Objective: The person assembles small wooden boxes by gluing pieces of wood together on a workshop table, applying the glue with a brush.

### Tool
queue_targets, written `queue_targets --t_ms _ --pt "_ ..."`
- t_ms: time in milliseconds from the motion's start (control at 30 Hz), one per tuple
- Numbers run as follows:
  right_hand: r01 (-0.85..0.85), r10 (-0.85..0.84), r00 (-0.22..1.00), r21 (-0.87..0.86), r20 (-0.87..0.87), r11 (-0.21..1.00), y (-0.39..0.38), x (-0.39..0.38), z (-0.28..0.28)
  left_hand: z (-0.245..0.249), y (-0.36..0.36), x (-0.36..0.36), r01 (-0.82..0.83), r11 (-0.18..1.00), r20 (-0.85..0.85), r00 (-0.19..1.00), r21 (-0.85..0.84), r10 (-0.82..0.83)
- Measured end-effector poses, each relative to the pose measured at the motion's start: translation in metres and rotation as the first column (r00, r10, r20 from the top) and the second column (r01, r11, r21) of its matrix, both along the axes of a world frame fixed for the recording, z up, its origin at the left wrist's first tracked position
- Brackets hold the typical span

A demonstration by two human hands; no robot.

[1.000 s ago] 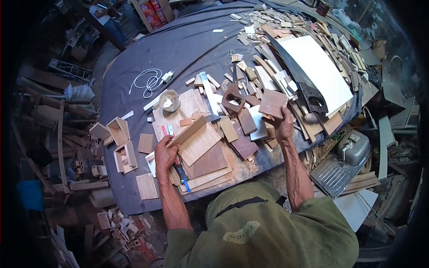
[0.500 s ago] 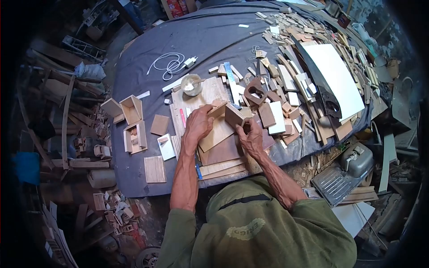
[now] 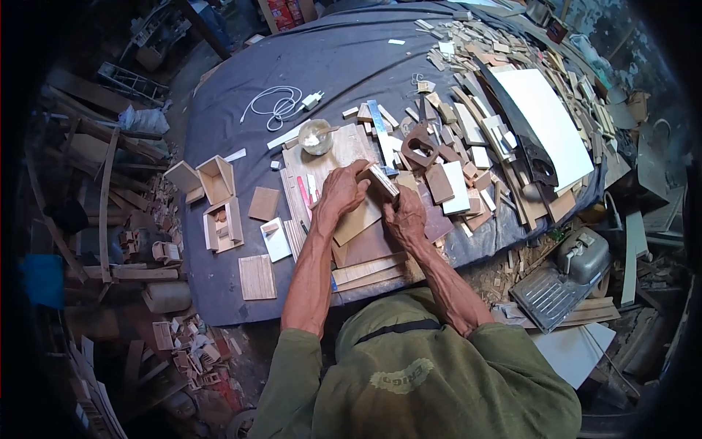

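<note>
A small wooden panel [image 3: 382, 180] stands between my hands with its pale edge facing up. My left hand [image 3: 345, 192] is closed at its upper left end, fingers bent over the wood. At the lower right end, my right hand [image 3: 404, 216] pinches the same panel. Part of the piece is hidden behind the fingers. Beneath them lie a light wooden board [image 3: 357, 225] and a reddish-brown board [image 3: 365, 252]. A bowl of white paste [image 3: 315, 137] with a stick in it sits beyond my left hand, and a red marker-like stick [image 3: 303, 190] lies beside that wrist.
Small wooden boxes [image 3: 222, 224] stand at the left on the dark cloth [image 3: 219, 285]. A blue-and-silver square [image 3: 380, 135], a handsaw [image 3: 540, 164] and many wood offcuts [image 3: 440, 183] crowd the right. A white charger cable [image 3: 281, 106] lies farther back.
Both hands have shifted slightly and come closer together. The wooden pieces, seen at an angle to each other before, have turned so that one pale edge shows on top.
</note>
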State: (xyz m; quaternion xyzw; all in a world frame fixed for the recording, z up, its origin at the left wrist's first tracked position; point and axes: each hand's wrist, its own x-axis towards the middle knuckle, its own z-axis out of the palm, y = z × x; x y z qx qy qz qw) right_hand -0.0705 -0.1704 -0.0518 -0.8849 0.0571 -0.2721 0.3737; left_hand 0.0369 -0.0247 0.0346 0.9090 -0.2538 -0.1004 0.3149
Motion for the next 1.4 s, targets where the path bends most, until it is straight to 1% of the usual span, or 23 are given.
queue_targets --t_ms 167,267,367,467,633,767,867,967,1067,1167,1267,1367,1400 --pt "0.029 -0.029 0.999 -0.007 -0.040 1.000 0.003 0.000 -0.001 -0.017 0.002 0.008 0.015 0.995 0.035 0.999 -0.099 -0.011" --pt "0.024 -0.021 0.993 0.026 -0.116 0.999 0.002 -0.002 0.002 -0.012 0.004 0.007 0.050 0.989 0.015 0.999 -0.142 -0.049" --pt "0.021 -0.019 0.995 0.014 -0.094 1.000 0.000 0.000 -0.002 -0.011 0.002 0.008 -0.024 0.977 -0.108 0.994 -0.212 0.001" --pt "0.028 -0.028 0.996 0.006 -0.087 1.000 0.000 -0.001 0.004 -0.005 0.000 0.007 -0.085 0.980 -0.145 0.988 -0.178 0.059" --pt "0.042 -0.043 0.995 -0.006 -0.093 0.999 0.000 0.000 0.001 -0.010 0.000 0.010 -0.080 0.978 -0.086 0.994 -0.191 0.065" --pt "0.047 -0.048 0.994 -0.015 -0.102 0.999 -0.001 -0.002 0.004 -0.001 -0.002 0.006 -0.119 0.979 -0.095 0.990 -0.166 0.104" --pt "0.053 -0.054 0.993 -0.008 -0.109 0.999 -0.001 -0.002 0.005 -0.005 -0.002 0.006 -0.133 0.973 -0.104 0.988 -0.187 0.115" --pt "0.048 -0.049 0.996 -0.011 -0.079 0.999 -0.001 -0.003 0.012 -0.008 -0.001 0.008 -0.161 0.977 -0.101 0.984 -0.142 0.148" --pt "0.054 -0.055 0.994 -0.021 -0.099 0.998 -0.001 -0.003 0.015 -0.006 -0.001 0.007 -0.165 0.978 -0.101 0.983 -0.126 0.153" --pt "0.046 -0.048 0.988 -0.013 -0.147 0.999 -0.006 0.000 0.002 0.000 -0.002 0.006 -0.162 0.980 -0.168 0.976 -0.118 0.141" --pt "0.054 -0.066 0.978 -0.063 -0.200 0.997 -0.008 0.003 -0.010 0.017 0.003 0.003 -0.083 0.992 -0.235 0.970 -0.097 0.058" --pt "0.044 -0.051 0.975 -0.039 -0.214 0.998 -0.008 0.003 -0.002 0.020 0.023 -0.010 -0.072 0.992 -0.072 0.995 -0.108 0.065" --pt "0.059 -0.063 0.979 -0.024 -0.193 0.998 -0.008 0.003 0.005 0.019 0.032 -0.016 -0.121 0.990 -0.019 0.993 -0.078 0.119"
